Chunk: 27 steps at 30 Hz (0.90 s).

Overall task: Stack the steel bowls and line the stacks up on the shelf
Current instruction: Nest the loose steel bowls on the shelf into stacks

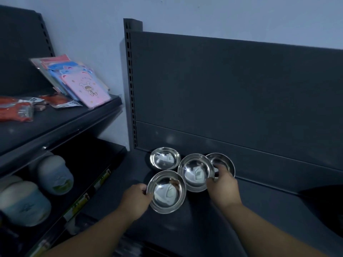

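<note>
Four steel bowls sit at the back of the dark shelf (pixel 259 210). The left hand (pixel 136 198) pinches the near bowl (pixel 166 191); the right hand (pixel 221 188) clasps the middle bowl (pixel 195 172), fingers reaching into the far-right bowl (pixel 225 162). The back-left bowl (pixel 165 158) stands untouched. Lift level, centre over the neighbour, then nest gently.

Both hands extended forward, left (pixel 136 198) and right (pixel 222 188) gripping.

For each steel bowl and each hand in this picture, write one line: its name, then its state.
Back-left bowl: upright, empty, untouched.
Front-left bowl: empty, tilted, gripped at its rim.
Middle bowl: empty, held at its right rim.
Far-right bowl: empty, partly hidden behind fingers.
Left hand: closed on the front-left bowl.
Right hand: closed on the middle bowl's rim.
</note>
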Each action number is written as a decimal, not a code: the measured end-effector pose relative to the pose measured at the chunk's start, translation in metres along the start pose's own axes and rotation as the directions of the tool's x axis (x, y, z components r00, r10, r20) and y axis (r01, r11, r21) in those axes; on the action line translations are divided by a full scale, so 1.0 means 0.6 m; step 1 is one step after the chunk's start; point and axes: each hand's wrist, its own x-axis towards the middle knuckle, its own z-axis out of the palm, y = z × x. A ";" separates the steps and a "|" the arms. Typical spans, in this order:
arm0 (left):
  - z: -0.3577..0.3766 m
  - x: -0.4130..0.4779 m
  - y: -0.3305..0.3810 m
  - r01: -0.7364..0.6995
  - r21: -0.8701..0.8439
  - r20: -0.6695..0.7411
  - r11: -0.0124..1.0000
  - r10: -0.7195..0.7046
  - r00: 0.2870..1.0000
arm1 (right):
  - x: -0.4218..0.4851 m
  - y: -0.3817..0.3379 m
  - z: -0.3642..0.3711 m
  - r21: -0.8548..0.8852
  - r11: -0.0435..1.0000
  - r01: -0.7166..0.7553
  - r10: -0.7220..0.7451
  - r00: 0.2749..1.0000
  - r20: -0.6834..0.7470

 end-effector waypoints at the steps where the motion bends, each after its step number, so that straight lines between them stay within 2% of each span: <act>1: -0.003 -0.002 0.003 0.012 -0.007 0.002 1.000 -0.012 1.000 | 0.004 -0.004 -0.006 -0.009 0.999 0.031 -0.031 0.999 -0.026; 5: -0.010 -0.002 0.015 0.040 -0.031 0.015 0.999 -0.039 0.999 | 0.011 -0.032 -0.025 0.040 0.992 0.117 -0.112 0.987 -0.113; 8: -0.005 -0.002 0.024 0.072 -0.105 0.067 0.992 -0.065 0.996 | 0.008 -0.049 -0.028 0.078 0.984 0.163 -0.154 0.982 -0.113; 12: 0.003 0.001 0.026 0.169 -0.233 0.116 0.958 -0.145 0.983 | -0.005 -0.046 -0.011 0.141 0.977 0.159 -0.164 0.986 0.021; 15: 0.004 0.004 0.025 0.204 -0.287 0.108 0.936 -0.180 0.978 | -0.010 -0.032 0.004 0.118 0.980 0.162 -0.177 0.975 0.132; 19: 0.003 0.000 0.031 0.094 -0.243 0.033 0.965 -0.088 0.996 | -0.011 -0.025 0.022 0.102 0.980 0.172 -0.191 0.954 0.230; 22: 0.008 -0.002 0.033 0.013 -0.194 0.027 0.981 -0.008 1.000 | -0.009 -0.019 0.032 0.096 0.981 0.169 -0.189 0.943 0.274; 24: 0.014 -0.001 0.032 0.003 -0.203 0.023 0.979 0.001 1.000 | -0.002 -0.012 0.031 0.080 0.987 0.140 -0.155 0.958 0.241; 27: 0.018 -0.003 0.037 0.006 -0.255 0.006 0.967 -0.005 1.000 | 0.020 0.007 0.012 0.043 0.999 0.031 -0.032 0.999 0.020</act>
